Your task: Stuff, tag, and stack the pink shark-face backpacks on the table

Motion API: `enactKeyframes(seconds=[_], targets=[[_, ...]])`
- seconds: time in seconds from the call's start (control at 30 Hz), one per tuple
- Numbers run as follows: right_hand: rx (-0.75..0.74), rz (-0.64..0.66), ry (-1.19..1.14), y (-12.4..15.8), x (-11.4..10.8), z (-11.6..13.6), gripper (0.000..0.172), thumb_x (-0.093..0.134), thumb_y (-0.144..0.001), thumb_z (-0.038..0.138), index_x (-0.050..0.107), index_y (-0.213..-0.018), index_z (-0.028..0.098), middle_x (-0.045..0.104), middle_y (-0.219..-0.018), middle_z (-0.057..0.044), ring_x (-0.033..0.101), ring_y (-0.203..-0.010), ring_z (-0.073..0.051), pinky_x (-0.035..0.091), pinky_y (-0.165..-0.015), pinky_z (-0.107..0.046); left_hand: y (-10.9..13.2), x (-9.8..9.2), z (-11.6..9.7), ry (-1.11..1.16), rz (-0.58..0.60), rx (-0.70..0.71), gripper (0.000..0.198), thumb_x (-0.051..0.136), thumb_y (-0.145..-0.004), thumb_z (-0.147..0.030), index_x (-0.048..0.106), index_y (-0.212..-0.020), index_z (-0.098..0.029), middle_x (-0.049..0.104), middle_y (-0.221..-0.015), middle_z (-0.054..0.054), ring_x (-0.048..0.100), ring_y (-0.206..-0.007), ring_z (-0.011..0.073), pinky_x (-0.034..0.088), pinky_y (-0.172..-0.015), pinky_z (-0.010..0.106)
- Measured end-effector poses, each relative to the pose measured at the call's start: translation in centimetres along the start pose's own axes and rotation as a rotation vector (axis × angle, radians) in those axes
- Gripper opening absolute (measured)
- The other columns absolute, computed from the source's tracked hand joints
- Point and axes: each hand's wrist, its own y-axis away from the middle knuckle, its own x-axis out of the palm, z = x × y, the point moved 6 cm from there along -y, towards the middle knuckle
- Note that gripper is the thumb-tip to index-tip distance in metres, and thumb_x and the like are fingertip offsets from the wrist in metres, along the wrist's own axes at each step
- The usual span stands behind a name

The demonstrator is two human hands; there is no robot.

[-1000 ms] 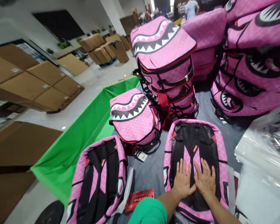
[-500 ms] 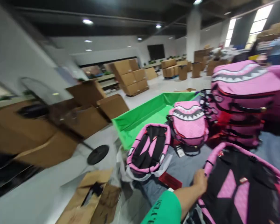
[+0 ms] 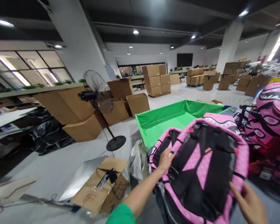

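A pink backpack (image 3: pixel 200 174) with black back padding and straps is lifted in front of me, its back side facing up. My left hand (image 3: pixel 165 160) grips its left edge, fingers curled over the side. My right hand (image 3: pixel 249 203) holds the lower right corner, fingers partly spread against the fabric. Another pink backpack (image 3: pixel 163 143) lies partly hidden under the lifted one. Pink shark-mouth backpacks (image 3: pixel 270 115) are stacked at the right.
A green fabric bin (image 3: pixel 175 119) stands behind the backpacks. An open cardboard box (image 3: pixel 100 189) lies on the floor at lower left, near a standing fan (image 3: pixel 95 93). Cardboard boxes (image 3: pixel 154 81) are stacked across the hall. Clear plastic (image 3: pixel 137 161) hangs beside the table.
The backpack that lay flat under both my palms has been lifted and swung left. My hands moved from its back panel to its edges. My view turned left toward the hall.
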Motion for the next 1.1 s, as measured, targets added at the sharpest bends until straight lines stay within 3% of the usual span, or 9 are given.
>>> enactKeyframes(seconds=[0.17, 0.3, 0.4, 0.57, 0.67, 0.8, 0.93, 1.03, 1.1], targets=[[0.194, 0.142, -0.164, -9.7, 14.1, 7.3, 0.04, 0.045, -0.083, 0.064, 0.053, -0.068, 0.027, 0.064, -0.059, -0.006, 0.062, -0.054, -0.026, 0.047, -0.052, -0.036, -8.1, -8.3, 8.3, -0.124, -0.113, -0.088, 0.03, 0.059, -0.085, -0.012, 0.071, -0.113, -0.018, 0.074, -0.116, 0.01, 0.066, -0.114, 0.0259, 0.047, -0.106, 0.039], [0.164, 0.25, -0.196, -11.2, 23.5, 8.6, 0.043, 0.042, -0.086, 0.062, 0.054, -0.066, 0.026, 0.065, -0.058, -0.003, 0.065, -0.054, -0.023, 0.049, -0.052, -0.032, -11.1, -7.7, 14.8, -0.182, -0.114, -0.167, 0.041, 0.056, -0.079, -0.006, 0.069, -0.116, -0.017, 0.075, -0.119, 0.011, 0.066, -0.121, 0.0276, 0.047, -0.109, 0.04], [0.136, 0.321, -0.196, -9.3, 25.3, 6.6, 0.044, 0.041, -0.091, 0.059, 0.067, -0.08, 0.024, 0.074, -0.071, -0.002, 0.069, -0.064, -0.023, 0.053, -0.058, -0.031, -11.4, -5.7, 18.6, -0.19, -0.074, -0.177, 0.05, 0.051, -0.079, -0.006, 0.063, -0.126, -0.017, 0.072, -0.128, 0.01, 0.062, -0.129, 0.0251, 0.046, -0.113, 0.039], [0.181, 0.223, 0.081, -9.1, 17.3, -1.6, 0.036, 0.042, -0.094, 0.04, 0.071, -0.105, 0.021, 0.076, -0.096, -0.011, 0.07, -0.085, -0.027, 0.055, -0.076, -0.038, -11.2, -4.8, 21.9, -0.168, -0.05, -0.13, 0.053, 0.048, -0.084, -0.016, 0.056, -0.136, -0.015, 0.064, -0.138, 0.014, 0.056, -0.135, 0.0281, 0.041, -0.118, 0.046], [0.153, 0.169, 0.29, -10.6, 11.4, -6.4, 0.029, 0.049, -0.08, 0.023, 0.071, -0.099, 0.019, 0.072, -0.101, -0.018, 0.067, -0.093, -0.033, 0.051, -0.082, -0.046, -10.8, -5.1, 20.8, -0.177, -0.164, -0.054, 0.05, 0.05, -0.087, -0.024, 0.057, -0.135, -0.015, 0.062, -0.137, 0.017, 0.053, -0.135, 0.0343, 0.039, -0.118, 0.056], [0.017, 0.23, 0.394, -12.7, 8.0, -9.1, 0.017, 0.055, -0.071, 0.015, 0.068, -0.077, 0.023, 0.07, -0.08, -0.011, 0.067, -0.082, -0.029, 0.049, -0.086, -0.045, -7.5, -3.2, 13.6, -0.125, -0.292, 0.277, 0.037, 0.045, -0.097, -0.029, 0.065, -0.128, -0.021, 0.062, -0.136, 0.012, 0.052, -0.134, 0.0307, 0.04, -0.118, 0.057], [-0.146, 0.29, 0.394, -15.4, 4.7, -7.8, 0.015, 0.055, -0.085, 0.026, 0.067, -0.076, 0.026, 0.068, -0.075, -0.006, 0.065, -0.075, -0.024, 0.05, -0.077, -0.036, -2.5, 1.8, 5.0, 0.066, -0.127, 0.446, 0.036, 0.04, -0.101, -0.027, 0.074, -0.112, -0.029, 0.064, -0.137, 0.007, 0.049, -0.138, 0.0271, 0.042, -0.118, 0.056], [-0.219, 0.259, 0.405, -15.9, -1.1, -5.2, 0.029, 0.048, -0.097, 0.041, 0.069, -0.084, 0.026, 0.069, -0.081, -0.006, 0.065, -0.076, -0.022, 0.05, -0.074, -0.033, 0.5, 6.9, -0.7, 0.345, 0.128, 0.363, 0.031, 0.05, -0.098, -0.037, 0.073, -0.117, -0.029, 0.062, -0.14, 0.01, 0.053, -0.137, 0.0278, 0.043, -0.117, 0.052], [-0.291, 0.164, 0.415, -13.9, -6.0, -3.0, 0.034, 0.048, -0.1, 0.046, 0.07, -0.085, 0.025, 0.069, -0.078, -0.006, 0.065, -0.074, -0.022, 0.049, -0.074, -0.034, 2.2, 11.3, -4.0, 0.594, 0.387, 0.124, 0.056, 0.059, -0.093, -0.048, 0.055, -0.144, -0.025, 0.051, -0.153, 0.015, 0.054, -0.138, 0.0291, 0.049, -0.111, 0.047]])
